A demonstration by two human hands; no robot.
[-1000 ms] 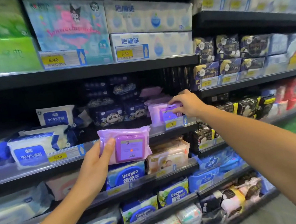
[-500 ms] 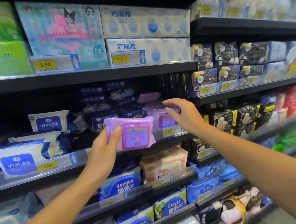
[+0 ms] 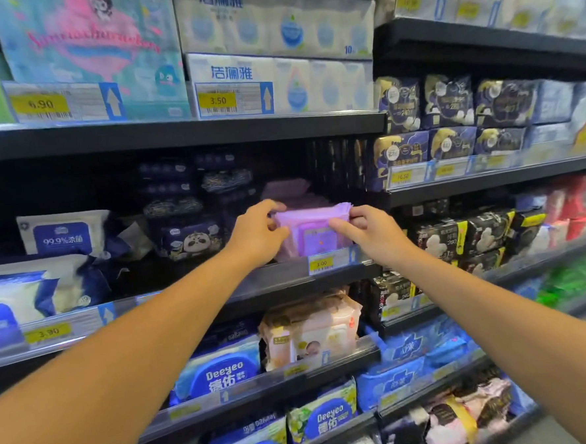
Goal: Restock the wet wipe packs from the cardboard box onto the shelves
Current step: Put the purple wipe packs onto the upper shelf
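Head view, left hand: the left hand [image 3: 255,233] reaches to the middle shelf and grips the left end of the purple wipe pack [image 3: 314,228]; the fingers are curled over its top left corner and the thumb is at its front.
Head view, right hand: the right hand [image 3: 371,232] holds the right end of the same pack; the thumb lies across the front face and the fingertips pinch the upper right edge.
Head view, task's thing: the purple wipe pack stands upright at the front of the middle shelf [image 3: 271,280], between the two hands, just above the yellow price tag [image 3: 321,264] that reads 3.00. I cannot tell if its bottom already rests on the shelf.
Head view, behind the pack: more purple packs [image 3: 284,189] lie deeper on the same shelf, blurred and in shadow.
Head view, left of the pack: dark blue packs with a panda picture [image 3: 191,241] are beside the left hand, and white and blue packs marked 99.9% [image 3: 64,234] are further left.
Head view, above: white tissue packs [image 3: 275,73] are on the upper shelf, with a tag that reads 3.50.
Head view, below: blue Deeyeo packs [image 3: 222,375] and a pink baby wipe pack [image 3: 312,330] are on the lower shelf.
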